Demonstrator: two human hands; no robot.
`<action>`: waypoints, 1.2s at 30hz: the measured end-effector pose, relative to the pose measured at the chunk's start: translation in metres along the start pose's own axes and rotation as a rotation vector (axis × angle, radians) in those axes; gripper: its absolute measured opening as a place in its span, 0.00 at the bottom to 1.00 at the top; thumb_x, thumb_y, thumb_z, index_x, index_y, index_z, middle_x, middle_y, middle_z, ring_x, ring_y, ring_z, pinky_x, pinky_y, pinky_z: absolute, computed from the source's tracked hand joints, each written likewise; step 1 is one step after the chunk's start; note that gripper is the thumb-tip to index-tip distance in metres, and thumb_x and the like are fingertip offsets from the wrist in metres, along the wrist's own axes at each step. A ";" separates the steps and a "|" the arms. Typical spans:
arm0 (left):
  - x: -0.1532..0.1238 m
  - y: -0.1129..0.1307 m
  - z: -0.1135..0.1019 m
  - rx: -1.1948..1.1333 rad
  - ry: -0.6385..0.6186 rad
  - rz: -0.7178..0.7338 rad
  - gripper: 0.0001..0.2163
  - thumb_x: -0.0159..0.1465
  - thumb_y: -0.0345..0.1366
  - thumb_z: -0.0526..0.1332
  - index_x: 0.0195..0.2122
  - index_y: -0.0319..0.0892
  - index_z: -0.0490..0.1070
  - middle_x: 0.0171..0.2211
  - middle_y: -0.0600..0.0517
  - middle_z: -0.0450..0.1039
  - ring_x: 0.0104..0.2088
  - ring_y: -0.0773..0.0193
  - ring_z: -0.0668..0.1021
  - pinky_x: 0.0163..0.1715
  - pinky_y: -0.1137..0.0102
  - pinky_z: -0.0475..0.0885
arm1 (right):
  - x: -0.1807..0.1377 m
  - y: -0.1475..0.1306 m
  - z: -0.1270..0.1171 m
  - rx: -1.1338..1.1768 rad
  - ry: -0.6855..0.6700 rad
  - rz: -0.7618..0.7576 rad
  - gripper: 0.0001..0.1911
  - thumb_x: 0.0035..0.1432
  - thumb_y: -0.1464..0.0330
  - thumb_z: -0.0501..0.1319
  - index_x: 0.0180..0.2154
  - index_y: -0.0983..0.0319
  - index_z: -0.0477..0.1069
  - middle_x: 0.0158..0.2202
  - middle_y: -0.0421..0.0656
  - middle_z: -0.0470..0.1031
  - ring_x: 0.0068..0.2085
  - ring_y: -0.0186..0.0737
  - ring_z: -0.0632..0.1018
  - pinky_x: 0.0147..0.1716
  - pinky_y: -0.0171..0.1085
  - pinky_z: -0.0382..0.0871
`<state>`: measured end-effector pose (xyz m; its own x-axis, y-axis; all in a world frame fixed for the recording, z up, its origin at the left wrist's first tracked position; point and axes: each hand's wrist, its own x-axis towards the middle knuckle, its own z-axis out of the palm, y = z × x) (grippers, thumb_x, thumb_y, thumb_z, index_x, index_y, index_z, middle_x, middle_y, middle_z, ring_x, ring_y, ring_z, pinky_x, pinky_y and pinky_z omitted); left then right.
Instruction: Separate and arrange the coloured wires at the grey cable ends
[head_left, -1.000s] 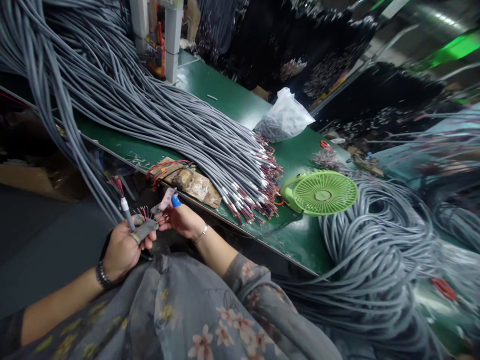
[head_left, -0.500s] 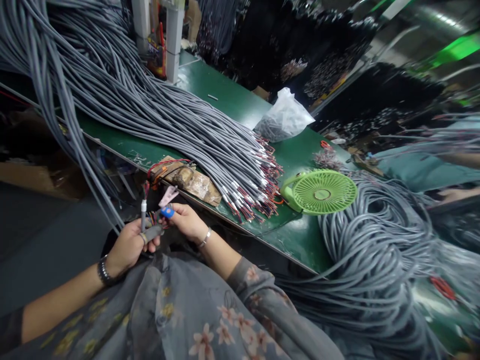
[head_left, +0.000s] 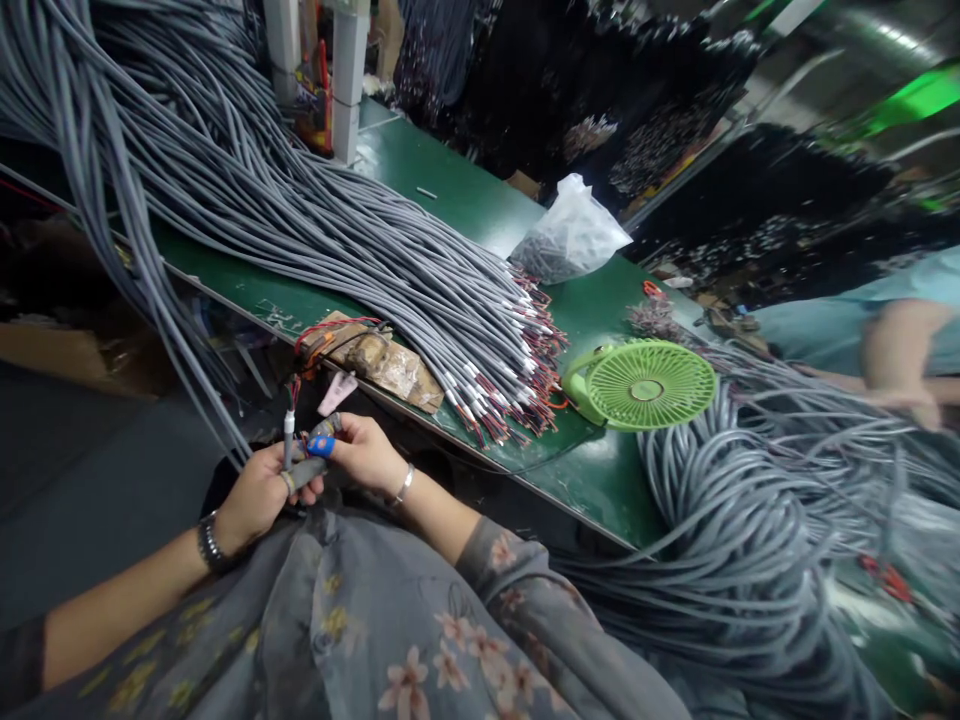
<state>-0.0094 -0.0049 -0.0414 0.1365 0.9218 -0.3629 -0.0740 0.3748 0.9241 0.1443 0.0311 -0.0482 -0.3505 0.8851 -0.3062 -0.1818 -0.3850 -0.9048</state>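
In front of my lap, my left hand (head_left: 262,492) is closed on a grey cable (head_left: 289,445), whose white-banded end points up with thin coloured wires fanning out. Grey wrapping covers one of its fingers. My right hand (head_left: 364,453) is pinched close against the left one, blue tape (head_left: 321,446) around its thumb. Its fingertips meet at the small wires between the hands; what exactly they pinch is too small to make out. Just beyond the hands, a pink clip (head_left: 337,393) hangs at the table edge beside a taped board (head_left: 397,372) with red and orange wires.
A thick bundle of grey cables (head_left: 337,215) with stripped ends lies across the green table (head_left: 450,190). Farther right are a white plastic bag (head_left: 574,235), a green fan (head_left: 649,385) and coiled grey cables (head_left: 750,510). Another person's arm (head_left: 900,350) is at the far right.
My right hand has shifted slightly left, its blue-taped thumb now nearer my left hand. At the far right, the other person's arm has come into fuller view and the cables there have dropped.
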 end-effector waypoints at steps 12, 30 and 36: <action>-0.005 0.010 0.006 -0.194 0.186 0.012 0.17 0.40 0.46 0.79 0.19 0.42 0.75 0.16 0.52 0.76 0.15 0.67 0.73 0.15 0.74 0.62 | -0.003 0.001 -0.001 -0.012 0.070 0.031 0.19 0.48 0.58 0.78 0.27 0.60 0.71 0.22 0.34 0.69 0.25 0.31 0.67 0.27 0.33 0.63; -0.003 0.028 0.018 -0.308 0.203 0.019 0.15 0.37 0.42 0.78 0.20 0.41 0.76 0.15 0.53 0.76 0.14 0.70 0.72 0.14 0.77 0.62 | 0.027 -0.019 -0.008 0.400 0.064 0.165 0.26 0.66 0.46 0.64 0.33 0.63 0.76 0.27 0.38 0.75 0.26 0.30 0.70 0.28 0.30 0.70; 0.001 0.026 0.019 -0.287 0.214 0.006 0.15 0.37 0.43 0.78 0.20 0.41 0.77 0.15 0.53 0.77 0.14 0.70 0.71 0.14 0.77 0.63 | 0.031 -0.016 -0.003 0.468 0.077 0.136 0.24 0.65 0.48 0.67 0.31 0.62 0.76 0.26 0.38 0.74 0.26 0.31 0.70 0.30 0.31 0.71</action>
<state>0.0074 0.0040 -0.0159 -0.0724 0.9126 -0.4024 -0.3531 0.3539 0.8661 0.1391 0.0661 -0.0439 -0.3341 0.8287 -0.4491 -0.5388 -0.5588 -0.6304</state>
